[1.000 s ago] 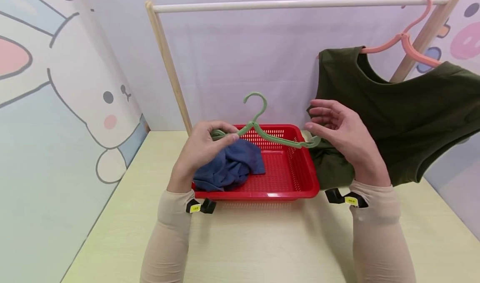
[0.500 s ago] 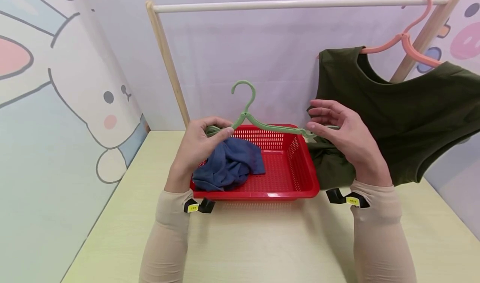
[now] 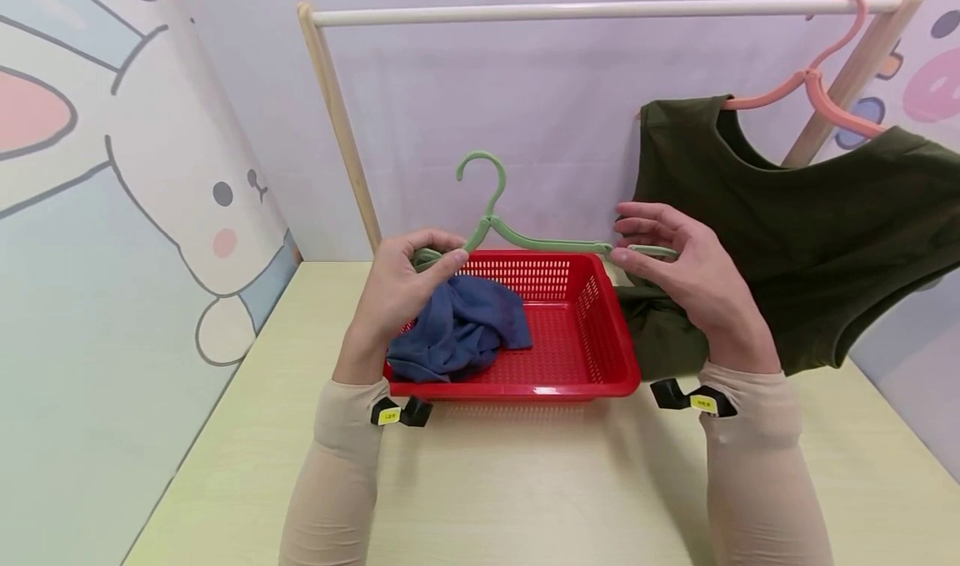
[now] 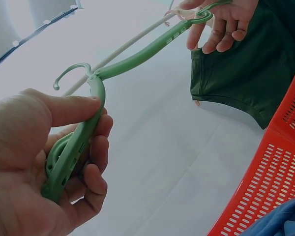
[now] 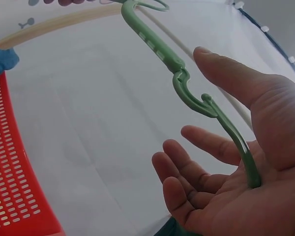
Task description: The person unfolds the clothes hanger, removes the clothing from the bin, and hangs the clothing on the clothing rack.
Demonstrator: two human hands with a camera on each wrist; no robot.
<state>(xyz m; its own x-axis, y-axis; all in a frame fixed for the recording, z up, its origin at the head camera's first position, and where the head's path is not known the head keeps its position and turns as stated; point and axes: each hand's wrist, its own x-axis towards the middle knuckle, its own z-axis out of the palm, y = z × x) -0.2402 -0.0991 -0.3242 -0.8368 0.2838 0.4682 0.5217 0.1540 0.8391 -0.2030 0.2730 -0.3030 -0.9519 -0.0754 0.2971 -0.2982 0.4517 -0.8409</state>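
Observation:
A green plastic clothes hanger [image 3: 547, 245] is held up over the back of the basket, its hook upward. My left hand [image 3: 401, 291] grips one arm of it, thumb on top and fingers curled beneath, as the left wrist view shows. At the other arm, my right hand [image 3: 697, 274] is held with spread, relaxed fingers. In the right wrist view the tip of the hanger [image 5: 231, 128] reaches into that palm, and the thumb stands apart from it. Below lies a crumpled blue garment [image 3: 457, 324] in the left part of a red plastic basket [image 3: 517, 391].
Behind the basket stands a rack with a white rail [image 3: 600, 9] and wooden posts. A dark green sleeveless top [image 3: 795, 241] hangs from a pink hanger [image 3: 832, 107] at the rail's right end, its lower part beside the basket. All stands on a pale wooden table [image 3: 525, 491].
The green hanger has risen and shifted slightly left, and its right arm now extends further into my right hand. My left hand keeps its grip; my right hand has hardly moved.

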